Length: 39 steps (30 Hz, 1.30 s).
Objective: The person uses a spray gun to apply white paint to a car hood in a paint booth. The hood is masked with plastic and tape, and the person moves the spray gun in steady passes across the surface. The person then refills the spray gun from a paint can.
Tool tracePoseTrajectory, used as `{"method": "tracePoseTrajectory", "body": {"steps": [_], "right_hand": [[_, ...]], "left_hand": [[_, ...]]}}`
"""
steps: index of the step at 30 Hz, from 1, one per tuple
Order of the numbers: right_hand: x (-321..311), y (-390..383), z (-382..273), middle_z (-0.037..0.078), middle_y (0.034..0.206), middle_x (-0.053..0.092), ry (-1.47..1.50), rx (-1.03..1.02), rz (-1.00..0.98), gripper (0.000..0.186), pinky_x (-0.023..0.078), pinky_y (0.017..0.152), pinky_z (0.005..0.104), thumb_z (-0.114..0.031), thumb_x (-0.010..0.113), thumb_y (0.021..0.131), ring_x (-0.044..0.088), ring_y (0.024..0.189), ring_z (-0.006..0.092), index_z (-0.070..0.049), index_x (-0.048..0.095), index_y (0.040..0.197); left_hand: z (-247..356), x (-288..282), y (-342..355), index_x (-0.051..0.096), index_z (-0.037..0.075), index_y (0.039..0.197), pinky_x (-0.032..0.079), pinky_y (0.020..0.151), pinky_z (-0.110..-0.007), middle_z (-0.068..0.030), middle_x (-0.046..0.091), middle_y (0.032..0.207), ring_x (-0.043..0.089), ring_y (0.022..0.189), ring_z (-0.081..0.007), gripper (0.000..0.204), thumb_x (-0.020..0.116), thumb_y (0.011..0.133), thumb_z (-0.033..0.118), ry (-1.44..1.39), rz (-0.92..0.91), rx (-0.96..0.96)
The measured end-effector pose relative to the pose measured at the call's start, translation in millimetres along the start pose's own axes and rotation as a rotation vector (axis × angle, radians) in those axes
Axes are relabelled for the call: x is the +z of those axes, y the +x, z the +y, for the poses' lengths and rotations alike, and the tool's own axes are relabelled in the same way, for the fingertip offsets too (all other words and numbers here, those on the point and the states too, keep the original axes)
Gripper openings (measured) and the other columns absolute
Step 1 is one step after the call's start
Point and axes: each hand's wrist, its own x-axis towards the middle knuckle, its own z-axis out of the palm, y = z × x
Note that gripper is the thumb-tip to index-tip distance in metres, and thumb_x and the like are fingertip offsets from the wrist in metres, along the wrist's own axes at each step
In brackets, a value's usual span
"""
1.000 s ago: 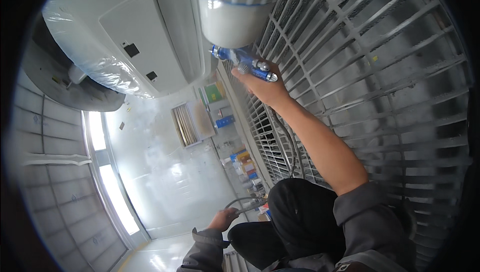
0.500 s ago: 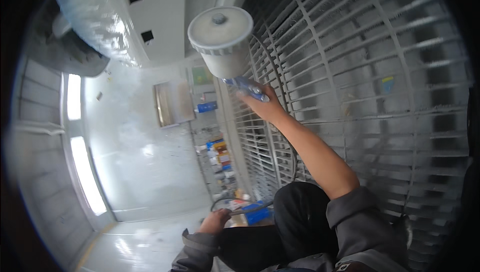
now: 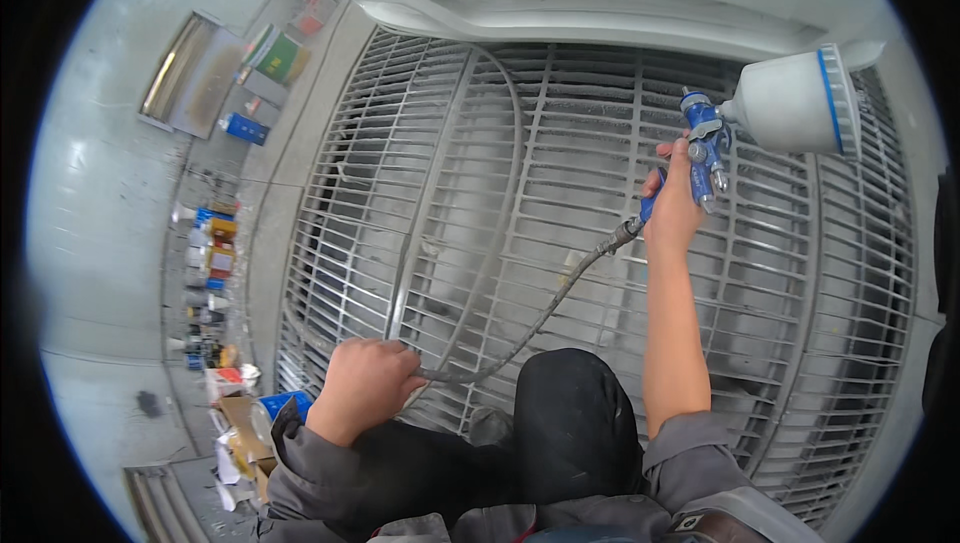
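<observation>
Closed around the spray gun (image 3: pixel 703 158), our right hand (image 3: pixel 672 205), the nearer, holds it toward the floor grating (image 3: pixel 590 203)'s far right corner, cup (image 3: pixel 785 105) axis pointing right; we grip the hose (image 3: pixel 550 313) left-handed

Right of the blue-and-silver gun (image 3: pixel 704 151), the white cup (image 3: pixel 785 105) is ringed in blue; beneath the gun, the grate (image 3: pixel 582 151) is latticed in grey.
</observation>
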Motion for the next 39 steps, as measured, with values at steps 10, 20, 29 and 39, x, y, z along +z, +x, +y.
{"method": "tracePoseTrajectory", "body": {"steps": [10, 20, 29, 39], "right_hand": [[112.7, -26.4, 51.9, 0.004, 0.082, 0.071, -0.220, 0.032, -0.150, 0.021, 0.044, 0.042, 0.0255, -0.028, 0.079, 0.101, 0.058, 0.051, 0.0093, -0.009, 0.070, 0.101], [209.3, -58.8, 71.2, 0.000, 0.074, 0.065, -0.187, 0.024, -0.427, 0.029, 0.044, 0.044, 0.0275, -0.033, 0.085, 0.096, 0.058, 0.052, 0.0099, -0.010, 0.067, 0.091], [101.6, -2.6, -2.6, -0.003, 0.074, 0.067, -0.501, -0.188, -0.238, 0.021, 0.044, 0.053, 0.0261, -0.023, 0.085, 0.094, 0.055, 0.059, 0.0045, -0.006, 0.074, 0.102], [-20.7, 78.1, -117.5, 0.000, 0.072, 0.063, -0.687, -0.386, 0.042, 0.028, 0.041, 0.042, 0.0253, -0.028, 0.085, 0.095, 0.053, 0.048, 0.0081, -0.008, 0.066, 0.090]], "left_hand": [[-46.2, 4.1, -31.7, 0.078, 0.014, 0.084, 0.052, 0.059, -0.044, -0.0040, 0.068, 0.072, 0.069, 0.069, -0.0307, 0.027, 0.086, 0.078, 0.039, -0.232, 0.246, 0.066], [-66.8, 39.6, -28.0, 0.068, 0.012, 0.075, 0.053, 0.058, -0.046, -0.0062, 0.069, 0.071, 0.071, 0.068, -0.0320, 0.037, 0.083, 0.083, 0.045, -0.243, 0.229, 0.048], [-37.3, 44.0, 6.6, 0.067, 0.011, 0.088, 0.055, 0.061, -0.046, -0.0084, 0.072, 0.075, 0.072, 0.071, -0.0336, 0.038, 0.076, 0.091, 0.047, -0.252, 0.225, 0.249], [18.6, 34.1, 45.1, 0.062, 0.007, 0.097, 0.057, 0.061, -0.049, -0.0122, 0.072, 0.077, 0.073, 0.073, -0.0376, 0.036, 0.070, 0.100, 0.042, -0.299, 0.198, 0.409]]}}
